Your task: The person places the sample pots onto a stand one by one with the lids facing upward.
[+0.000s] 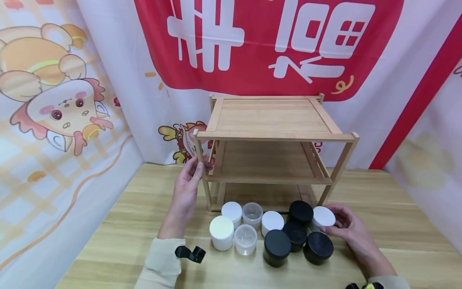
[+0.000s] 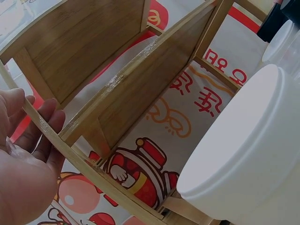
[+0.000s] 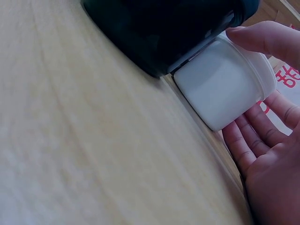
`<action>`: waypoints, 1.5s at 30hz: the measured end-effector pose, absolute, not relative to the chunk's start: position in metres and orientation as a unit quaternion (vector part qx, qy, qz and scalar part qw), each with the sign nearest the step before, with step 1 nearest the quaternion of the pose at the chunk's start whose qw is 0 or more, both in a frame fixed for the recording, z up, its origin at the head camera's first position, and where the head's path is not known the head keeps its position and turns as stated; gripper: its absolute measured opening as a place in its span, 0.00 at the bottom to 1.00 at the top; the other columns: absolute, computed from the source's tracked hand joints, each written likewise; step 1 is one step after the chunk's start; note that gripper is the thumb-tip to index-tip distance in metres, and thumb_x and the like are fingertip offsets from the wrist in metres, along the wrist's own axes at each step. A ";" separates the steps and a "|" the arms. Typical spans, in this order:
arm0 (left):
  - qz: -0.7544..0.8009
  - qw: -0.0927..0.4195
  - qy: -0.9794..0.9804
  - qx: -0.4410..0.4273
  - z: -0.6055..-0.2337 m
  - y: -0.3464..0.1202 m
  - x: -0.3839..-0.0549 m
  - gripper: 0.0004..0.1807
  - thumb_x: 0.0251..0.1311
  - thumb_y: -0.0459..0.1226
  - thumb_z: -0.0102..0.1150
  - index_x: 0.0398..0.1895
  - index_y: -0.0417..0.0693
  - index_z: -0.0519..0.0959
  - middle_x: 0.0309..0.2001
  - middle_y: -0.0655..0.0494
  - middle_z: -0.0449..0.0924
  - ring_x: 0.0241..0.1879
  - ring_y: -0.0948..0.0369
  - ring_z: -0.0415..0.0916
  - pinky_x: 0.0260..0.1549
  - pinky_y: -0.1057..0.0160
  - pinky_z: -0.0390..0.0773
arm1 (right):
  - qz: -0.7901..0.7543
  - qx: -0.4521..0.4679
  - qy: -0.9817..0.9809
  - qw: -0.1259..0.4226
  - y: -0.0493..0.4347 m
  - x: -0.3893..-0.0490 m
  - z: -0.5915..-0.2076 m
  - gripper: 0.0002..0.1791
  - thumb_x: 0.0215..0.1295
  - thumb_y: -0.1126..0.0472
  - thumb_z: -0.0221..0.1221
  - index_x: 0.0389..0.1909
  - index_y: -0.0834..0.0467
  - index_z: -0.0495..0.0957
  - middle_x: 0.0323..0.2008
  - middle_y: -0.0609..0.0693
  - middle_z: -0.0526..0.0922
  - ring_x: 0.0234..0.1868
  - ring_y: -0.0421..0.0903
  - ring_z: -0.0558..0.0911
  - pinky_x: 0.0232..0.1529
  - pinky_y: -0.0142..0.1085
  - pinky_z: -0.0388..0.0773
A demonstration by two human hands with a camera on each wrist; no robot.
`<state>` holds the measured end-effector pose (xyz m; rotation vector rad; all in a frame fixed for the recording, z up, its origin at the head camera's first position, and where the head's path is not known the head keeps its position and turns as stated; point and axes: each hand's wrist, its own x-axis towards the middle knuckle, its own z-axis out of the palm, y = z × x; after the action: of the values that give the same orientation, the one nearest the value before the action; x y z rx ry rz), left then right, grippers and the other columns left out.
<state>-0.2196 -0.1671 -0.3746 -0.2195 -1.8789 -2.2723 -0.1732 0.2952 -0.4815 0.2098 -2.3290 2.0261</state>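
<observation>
My left hand (image 1: 187,182) grips the front left post of a wooden shelf rack (image 1: 274,114). In the left wrist view its fingers (image 2: 49,115) wrap behind the post. At the right end of a cluster of jars, my right hand (image 1: 348,226) holds a white jar (image 1: 323,216). The right wrist view shows the thumb (image 3: 267,40) on the jar's lid side and the other fingers curled round its far side, with the jar standing on the table. Right beside it are a black jar (image 1: 318,247) and another black jar (image 1: 300,211).
Before the rack stand more jars: a cream-lidded jar (image 1: 221,228), a clear cup (image 1: 246,239), another clear cup (image 1: 252,212), several white and black ones. A wooden table (image 1: 119,233) carries everything. A printed curtain (image 1: 119,80) hangs behind the rack.
</observation>
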 end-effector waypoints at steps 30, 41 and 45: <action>-0.772 0.086 -0.625 -0.072 -0.371 -0.169 -0.216 0.23 0.84 0.39 0.50 0.77 0.54 0.72 0.77 0.45 0.70 0.72 0.58 0.71 0.82 0.54 0.59 | 0.651 0.155 -0.739 0.076 0.318 -0.156 -0.403 0.31 0.65 0.83 0.63 0.65 0.56 0.78 0.53 0.40 0.87 0.48 0.36 0.85 0.47 0.24 0.85; -0.771 0.078 -0.627 -0.077 -0.368 -0.167 -0.213 0.23 0.85 0.37 0.48 0.78 0.51 0.70 0.77 0.40 0.68 0.72 0.57 0.70 0.82 0.54 0.59 | 0.493 0.172 -0.845 0.119 0.273 -0.149 -0.300 0.30 0.65 0.74 0.70 0.66 0.51 0.77 0.55 0.40 0.83 0.46 0.38 0.86 0.40 0.29 0.89; -0.769 0.079 -0.629 -0.076 -0.368 -0.168 -0.213 0.23 0.85 0.39 0.49 0.78 0.51 0.70 0.77 0.42 0.69 0.73 0.57 0.70 0.83 0.53 0.58 | 0.462 0.173 -0.860 0.129 0.251 -0.153 -0.263 0.30 0.66 0.67 0.73 0.66 0.48 0.76 0.57 0.40 0.81 0.46 0.39 0.87 0.40 0.29 0.89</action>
<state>-0.2126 -0.1677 -0.3684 -0.2272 -1.8828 -2.3021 -0.1531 0.2506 -0.2634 0.5031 -2.5015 1.3438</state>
